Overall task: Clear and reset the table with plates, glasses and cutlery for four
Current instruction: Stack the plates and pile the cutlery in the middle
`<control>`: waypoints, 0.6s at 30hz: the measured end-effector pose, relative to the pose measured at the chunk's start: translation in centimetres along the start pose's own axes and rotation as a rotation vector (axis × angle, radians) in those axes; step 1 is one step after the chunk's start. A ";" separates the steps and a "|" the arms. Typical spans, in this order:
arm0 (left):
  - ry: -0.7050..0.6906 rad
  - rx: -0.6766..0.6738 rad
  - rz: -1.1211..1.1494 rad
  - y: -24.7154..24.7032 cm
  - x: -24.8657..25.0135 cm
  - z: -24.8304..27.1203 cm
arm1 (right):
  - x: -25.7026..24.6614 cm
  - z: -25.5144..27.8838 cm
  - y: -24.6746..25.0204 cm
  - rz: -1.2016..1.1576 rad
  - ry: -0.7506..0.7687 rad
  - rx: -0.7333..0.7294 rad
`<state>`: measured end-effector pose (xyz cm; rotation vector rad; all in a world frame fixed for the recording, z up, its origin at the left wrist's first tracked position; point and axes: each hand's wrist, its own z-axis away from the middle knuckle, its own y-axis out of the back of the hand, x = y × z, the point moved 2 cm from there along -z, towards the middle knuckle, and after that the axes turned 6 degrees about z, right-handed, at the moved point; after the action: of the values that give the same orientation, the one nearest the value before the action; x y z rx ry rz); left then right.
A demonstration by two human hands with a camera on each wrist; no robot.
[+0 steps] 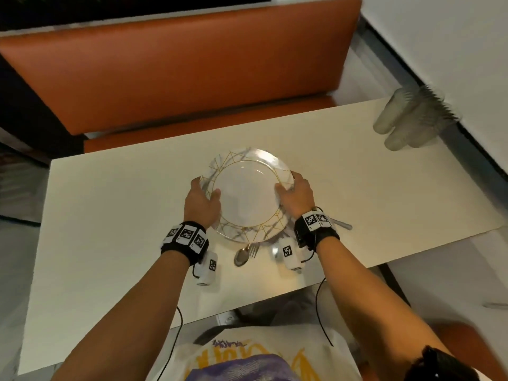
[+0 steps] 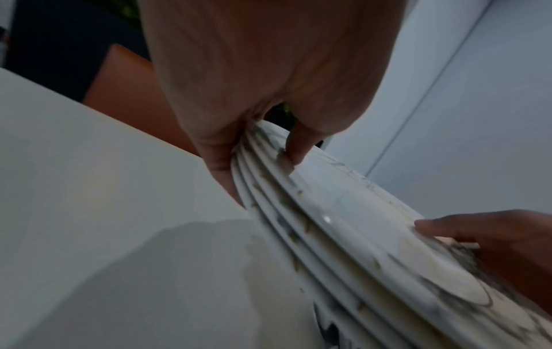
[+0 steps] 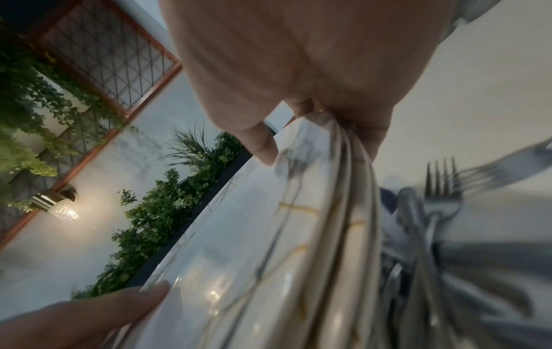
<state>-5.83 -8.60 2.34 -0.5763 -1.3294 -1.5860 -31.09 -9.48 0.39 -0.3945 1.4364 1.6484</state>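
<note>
I am holding a stack of plates (image 1: pixel 248 195) between both hands over the middle of the cream tabletop (image 1: pixel 115 204). My left hand (image 1: pixel 203 203) is gripping the stack's left rim, thumb lying on the top plate and fingers (image 2: pixel 222 170) curling under the bottom one; the left wrist view is showing several marbled, gold-lined rims layered together. My right hand (image 1: pixel 297 198) is grasping the opposite rim the same way, thumb on top and fingers (image 3: pixel 370 139) wrapping underneath. I cannot tell whether the stack is resting on the tabletop or lifted just off it. A pile of cutlery (image 1: pixel 246 254), with a spoon and forks showing, is lying on the tabletop partly under the near edge of the plates, and one handle is sticking out past my right wrist. A cluster of clear glasses (image 1: pixel 406 119) is standing at the far right corner, well apart from the plates. An orange bench seat (image 1: pixel 176 72) is running along the far side.
</note>
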 end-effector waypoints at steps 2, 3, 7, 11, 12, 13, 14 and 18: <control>0.003 -0.038 -0.072 -2.9 1.3 -1.0 | 1.8 -1.1 2.5 0.012 -0.021 -0.008; -0.001 -0.060 -0.100 -4.6 2.2 -1.5 | 2.8 -1.8 3.9 0.012 -0.045 -0.005; -0.010 -0.137 -0.190 -12.1 6.0 -3.1 | 7.5 -4.9 9.8 -0.010 -0.146 0.023; 0.024 -0.231 -0.283 -20.1 9.7 -4.2 | 12.0 -8.3 16.1 0.005 -0.206 0.049; 0.039 -0.260 -0.292 -22.0 10.5 -4.4 | 13.2 -9.2 17.5 0.017 -0.220 0.057; 0.051 -0.290 -0.302 -24.0 11.3 -4.5 | 14.3 -9.9 18.9 0.038 -0.237 0.063; 0.060 -0.314 -0.315 -25.9 12.0 -4.6 | 15.5 -10.6 20.0 0.055 -0.254 0.066; 0.088 -0.370 -0.364 -32.5 14.3 -4.4 | 20.2 -13.1 23.7 0.119 -0.334 0.080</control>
<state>-39.52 -19.36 -2.78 -0.4950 -1.1235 -2.1575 -64.61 -11.73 -2.99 0.0141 1.2862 1.6537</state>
